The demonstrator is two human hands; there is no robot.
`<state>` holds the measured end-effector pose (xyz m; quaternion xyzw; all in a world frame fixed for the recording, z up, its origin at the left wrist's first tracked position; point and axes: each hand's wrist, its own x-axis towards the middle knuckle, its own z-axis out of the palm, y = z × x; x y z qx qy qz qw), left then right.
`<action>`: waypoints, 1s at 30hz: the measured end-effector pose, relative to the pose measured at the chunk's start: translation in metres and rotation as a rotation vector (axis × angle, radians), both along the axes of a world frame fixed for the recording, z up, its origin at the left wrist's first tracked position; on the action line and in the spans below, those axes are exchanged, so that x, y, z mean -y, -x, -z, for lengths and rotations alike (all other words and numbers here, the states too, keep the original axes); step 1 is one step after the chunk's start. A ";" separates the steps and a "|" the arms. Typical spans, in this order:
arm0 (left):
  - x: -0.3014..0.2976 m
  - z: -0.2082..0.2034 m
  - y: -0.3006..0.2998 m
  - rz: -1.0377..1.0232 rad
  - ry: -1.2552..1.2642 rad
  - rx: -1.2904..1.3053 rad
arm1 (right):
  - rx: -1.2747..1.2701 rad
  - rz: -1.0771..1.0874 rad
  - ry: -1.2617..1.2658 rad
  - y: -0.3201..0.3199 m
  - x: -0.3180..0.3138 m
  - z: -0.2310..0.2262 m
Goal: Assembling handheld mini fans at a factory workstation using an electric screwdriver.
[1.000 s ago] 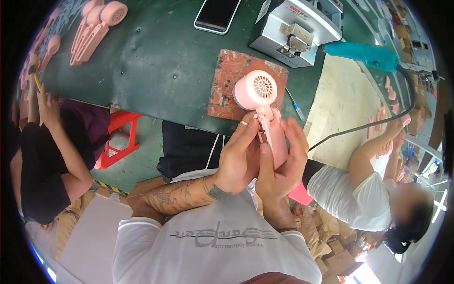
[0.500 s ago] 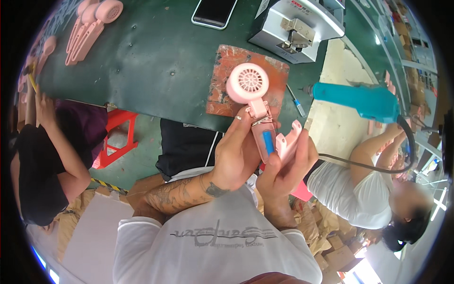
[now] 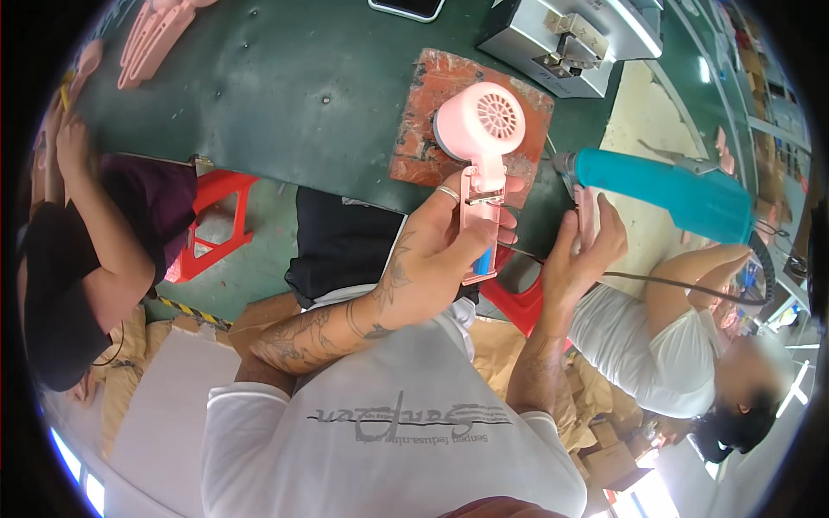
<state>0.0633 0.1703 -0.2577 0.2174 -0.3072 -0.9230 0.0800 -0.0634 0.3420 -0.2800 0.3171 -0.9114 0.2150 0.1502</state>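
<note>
pink fan: held with head over red board, handle past its near edge | left grip: wrapped round uncovered handle | right grip: pink cover pinched, right of board | fan judged light, stiff, smooth, exposed blue battery fragile; best held by handle rims

From where I sit, I have a pale pink handheld fan in the left hand, its round head over the desk side and its handle running back toward me. The slotted grille faces up and to the right. The handle is open, showing a small metal part near the neck and a partly covered blue cylinder lower down. A slim pink shell piece is separate, in the right hand, to the handle's right.
</note>
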 end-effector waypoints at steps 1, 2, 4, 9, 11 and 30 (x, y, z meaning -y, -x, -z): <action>0.001 0.000 -0.001 -0.004 0.001 0.001 | -0.021 -0.026 0.002 -0.003 0.004 -0.006; 0.004 -0.002 -0.003 0.059 0.047 0.027 | 0.080 0.026 0.172 -0.011 0.004 -0.006; 0.004 -0.002 -0.007 0.121 0.092 0.055 | 0.175 -0.126 0.284 -0.014 0.008 -0.009; 0.002 0.000 -0.007 0.024 0.110 0.007 | 0.026 -0.065 -0.110 0.011 0.038 -0.006; 0.003 0.002 -0.008 0.028 0.099 0.013 | -0.022 -0.095 -0.120 0.025 0.037 0.005; 0.030 0.013 -0.025 0.151 0.201 -0.013 | -0.049 -0.539 -0.167 -0.017 0.056 -0.098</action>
